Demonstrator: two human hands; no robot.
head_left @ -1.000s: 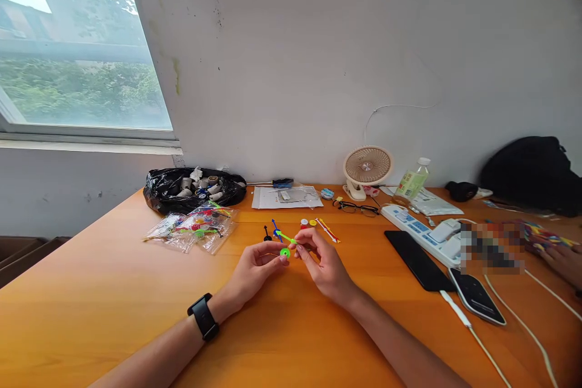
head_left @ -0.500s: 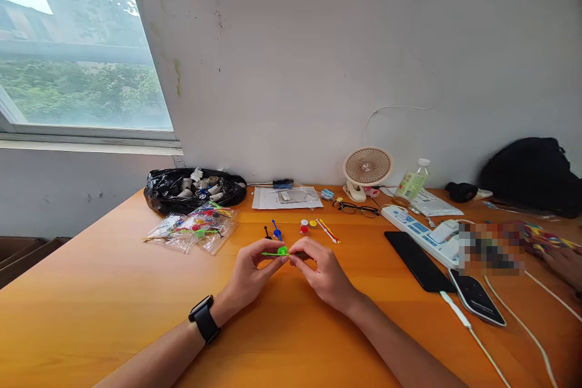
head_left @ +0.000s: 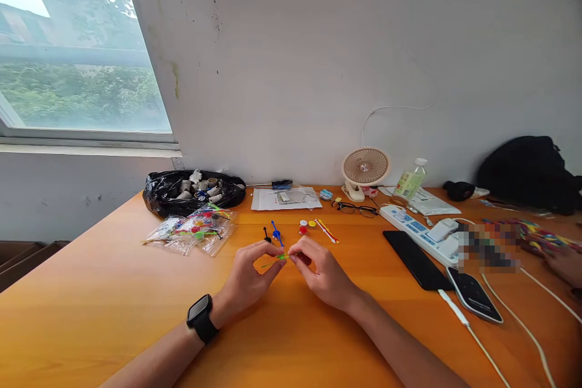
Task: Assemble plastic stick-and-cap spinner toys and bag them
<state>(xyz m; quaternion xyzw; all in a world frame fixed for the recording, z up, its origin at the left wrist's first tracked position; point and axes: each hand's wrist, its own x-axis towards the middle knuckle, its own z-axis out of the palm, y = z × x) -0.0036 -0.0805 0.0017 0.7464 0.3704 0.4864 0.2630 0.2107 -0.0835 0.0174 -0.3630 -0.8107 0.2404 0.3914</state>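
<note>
A small green arrow spinner (head_left: 280, 256) with a round base is between my two hands, partly hidden by fingers. Thumb and forefinger of my left hand (head_left: 250, 270) pinch it, and its thin pointer sticks out to the left. My right hand (head_left: 325, 270) is closed in a pinch at the spinner's right end. Just beyond the fingers lie a blue arrow spinner (head_left: 276, 234) and a black arrow spinner (head_left: 267, 235). Further right are red and white round pieces (head_left: 303, 228), a yellow round piece (head_left: 311, 224), and loose red, yellow and white arrows (head_left: 327, 231).
Clear plastic bags of coloured parts (head_left: 195, 231) lie left, before a black bag (head_left: 152, 194). Papers (head_left: 264, 199), a small fan (head_left: 366, 167), glasses (head_left: 357, 210), a bottle (head_left: 411, 180), a power strip (head_left: 416, 228) and phones (head_left: 416, 259) stand behind and right. Another person's hand (head_left: 566, 264) is at far right.
The green spinner has tilted between my fingers, its round part now showing flatter and edge-on. Both hands stay nearly in place, and the view has shifted slightly.
</note>
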